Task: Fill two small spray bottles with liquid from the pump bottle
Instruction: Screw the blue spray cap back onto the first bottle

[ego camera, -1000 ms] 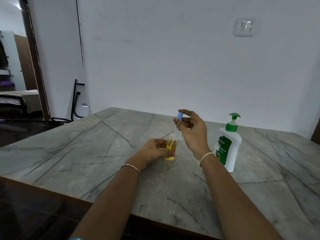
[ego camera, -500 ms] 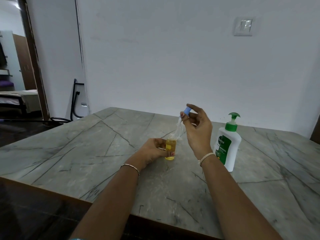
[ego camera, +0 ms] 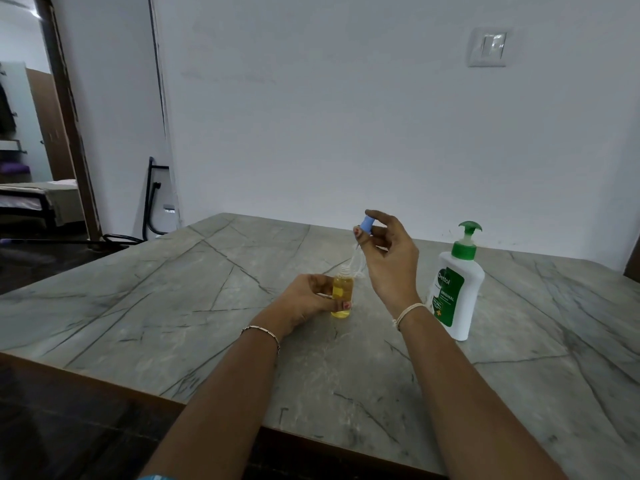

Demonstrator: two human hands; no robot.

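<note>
Left grip: my left grip (ego camera: pixel 308 299) is curled round the small spray bottle (ego camera: pixel 342 293), fingers and thumb on its sides, and holds it upright on the tabletop (ego camera: pixel 156 306).
Spray bottle: clear, filled with yellow liquid up to about its shoulder, neck uncapped. It stands to the left of the pump bottle (ego camera: pixel 453 289), near it but not touching.
Right grip: my right grip (ego camera: pixel 391 261) pinches the blue spray cap (ego camera: pixel 366 225) between thumb and fingertips. It is raised above the spray bottle, left of the pump bottle's green head and at about that height.
Dip tube: a thin clear dip tube (ego camera: pixel 356 259) hangs from the cap and slants down toward the open neck. I cannot tell whether its tip is inside the neck or just beside it.
Pump bottle: white with a green pump and green label, upright on the tabletop just right of my right wrist. Neither grip touches it.
Tabletop: grey stone with dark veins.
Wrists: a thin bangle (ego camera: pixel 261 330) is on my left wrist. A pale thread band (ego camera: pixel 410 311) on my right wrist sits just left of the pump bottle's label.
Wall: a switch plate (ego camera: pixel 488 46) is high above the pump bottle.
</note>
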